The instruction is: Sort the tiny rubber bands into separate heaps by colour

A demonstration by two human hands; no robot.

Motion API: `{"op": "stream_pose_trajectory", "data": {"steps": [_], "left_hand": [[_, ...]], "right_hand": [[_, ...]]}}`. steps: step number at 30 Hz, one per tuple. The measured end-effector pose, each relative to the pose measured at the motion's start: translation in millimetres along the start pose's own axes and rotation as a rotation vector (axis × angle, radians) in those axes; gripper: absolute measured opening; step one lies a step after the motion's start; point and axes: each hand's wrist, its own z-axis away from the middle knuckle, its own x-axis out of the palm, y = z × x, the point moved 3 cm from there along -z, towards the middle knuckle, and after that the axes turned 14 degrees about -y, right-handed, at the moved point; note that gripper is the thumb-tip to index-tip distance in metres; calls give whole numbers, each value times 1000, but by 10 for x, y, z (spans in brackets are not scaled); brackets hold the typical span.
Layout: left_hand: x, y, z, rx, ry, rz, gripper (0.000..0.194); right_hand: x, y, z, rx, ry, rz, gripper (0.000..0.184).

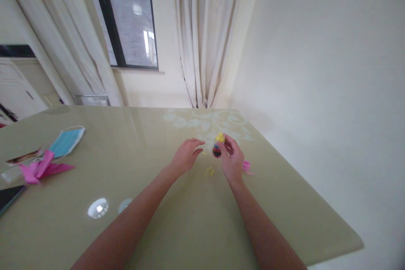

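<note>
My right hand (232,158) is closed around a small bottle (217,150) with a yellow cap and dark contents. Patches of blue and red show on the bottle, which stands roughly upright over the table. Just left of it, my left hand (186,155) reaches out with thumb and fingers apart and nothing visible between them. A tiny yellow piece (204,153) is by its thumb. Thin yellow scraps (209,171) lie on the table between the two hands. Behind my right wrist sits a small pink object (247,166) with a thin tail, partly hidden by the wrist.
On the glossy greenish table (196,228), a pink folded-paper crane (41,169), a blue face mask (67,142) and a dark flat device (11,197) lie at the left. A white wall (332,93) runs along the right edge; a curtain (205,38) hangs behind.
</note>
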Motion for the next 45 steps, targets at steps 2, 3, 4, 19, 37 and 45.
{"op": "stream_pose_trajectory", "data": {"steps": [2, 3, 4, 19, 37, 45], "left_hand": [[194, -88, -14, -13, -113, -99, 50], [274, -121, -19, -20, -148, -135, 54], [338, -146, -23, -30, -170, -155, 51], [442, -283, -78, -120, -179, 1, 30], [407, 335, 7, -181, -442, -17, 12], [579, 369, 32, -139, -423, -57, 24]], "right_hand": [[-27, 46, -26, 6, 14, -15, 48], [-39, 71, -37, 9, 17, -17, 49], [-49, 96, -46, 12, 20, -17, 50], [-105, 149, -88, 59, 37, -32, 49], [-157, 249, -98, 69, 26, 30, 53], [-172, 249, -93, 79, -4, 71, 54]]}}
